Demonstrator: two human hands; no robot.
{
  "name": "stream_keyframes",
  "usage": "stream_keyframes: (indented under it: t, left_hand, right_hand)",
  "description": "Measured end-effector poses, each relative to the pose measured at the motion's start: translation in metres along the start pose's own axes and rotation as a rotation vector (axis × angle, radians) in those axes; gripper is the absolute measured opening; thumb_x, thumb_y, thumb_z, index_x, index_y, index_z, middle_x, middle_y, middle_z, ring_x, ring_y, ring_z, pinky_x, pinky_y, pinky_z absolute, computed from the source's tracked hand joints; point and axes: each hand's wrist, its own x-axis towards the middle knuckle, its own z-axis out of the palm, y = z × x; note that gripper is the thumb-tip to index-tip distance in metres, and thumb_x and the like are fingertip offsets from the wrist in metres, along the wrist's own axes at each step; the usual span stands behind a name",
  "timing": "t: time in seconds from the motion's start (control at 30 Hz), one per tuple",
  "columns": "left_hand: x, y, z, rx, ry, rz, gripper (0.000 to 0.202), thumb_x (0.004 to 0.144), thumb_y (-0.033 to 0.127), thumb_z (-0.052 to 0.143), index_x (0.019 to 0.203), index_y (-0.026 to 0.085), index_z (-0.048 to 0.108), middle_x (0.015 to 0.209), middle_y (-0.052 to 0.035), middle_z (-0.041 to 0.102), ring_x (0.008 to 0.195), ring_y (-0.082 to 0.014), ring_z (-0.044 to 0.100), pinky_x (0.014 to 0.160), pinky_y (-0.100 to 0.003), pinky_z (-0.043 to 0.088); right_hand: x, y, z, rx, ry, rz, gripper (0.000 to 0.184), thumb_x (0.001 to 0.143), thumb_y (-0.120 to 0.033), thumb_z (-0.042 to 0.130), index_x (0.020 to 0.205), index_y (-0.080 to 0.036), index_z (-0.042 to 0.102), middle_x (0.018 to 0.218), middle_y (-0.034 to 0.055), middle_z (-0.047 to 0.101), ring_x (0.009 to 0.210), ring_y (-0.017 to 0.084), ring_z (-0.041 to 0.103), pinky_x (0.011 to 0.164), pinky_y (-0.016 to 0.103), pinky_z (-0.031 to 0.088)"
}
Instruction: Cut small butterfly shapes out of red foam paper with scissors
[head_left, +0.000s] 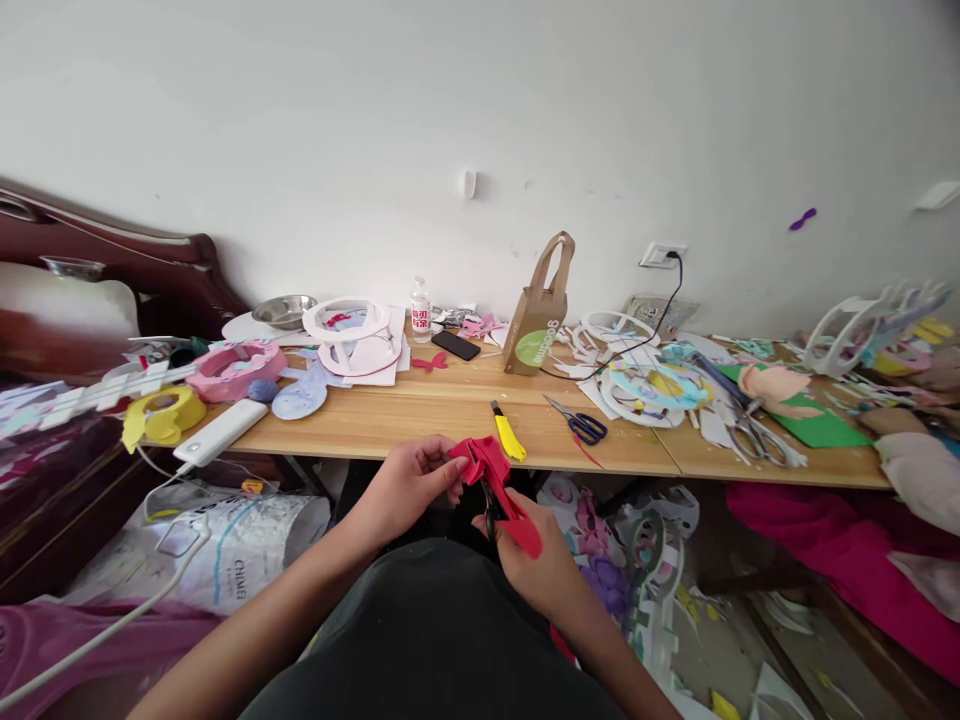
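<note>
My left hand (pixel 411 483) pinches a folded piece of red foam sheet (pixel 480 463) just in front of the wooden table's near edge. My right hand (pixel 541 568) is closed around a pair of scissors (pixel 504 510) with red handles, the dark blades reaching up into the red foam. Both hands hover over my lap, close together. A yellow utility knife (pixel 509 435) lies on the table right behind them, and blue-handled scissors (pixel 582 424) lie a little to its right.
The wooden table (pixel 420 418) holds a brown paper bag (pixel 537 310), a black phone (pixel 455 345), a small bottle (pixel 421 308), a metal bowl (pixel 284 311), white foam rings and coloured cut-outs. A white power bank (pixel 220 431) sits at left. Scraps litter the floor at right.
</note>
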Motion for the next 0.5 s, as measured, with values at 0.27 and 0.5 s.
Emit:
stream_keyframes:
  t: [0.27,0.5]
  left_hand:
    - [0.001,0.0,0.0,-0.142,-0.007,-0.043,0.036,0.078,0.046,0.076,0.086,0.013,0.065,0.076,-0.0026,0.069,0.068,-0.0119,0.062,0.068,-0.025,0.051]
    - [-0.002,-0.015,0.015,-0.309,0.108,-0.016,0.033,0.079,0.043,0.076,0.083,0.013,0.065,0.066,0.0008,0.065,0.059,-0.0091,0.056,0.061,-0.021,0.046]
  right_hand:
    - [-0.001,0.001,0.003,-0.006,-0.013,0.028,0.003,0.084,-0.02,0.06,0.082,-0.02,0.061,0.076,0.002,0.068,0.069,0.017,0.063,0.063,0.024,0.044]
    - [-0.003,0.0,0.0,-0.061,-0.02,0.038,0.011,0.083,-0.015,0.053,0.084,-0.019,0.063,0.078,0.0033,0.066,0.072,0.018,0.061,0.066,0.025,0.042]
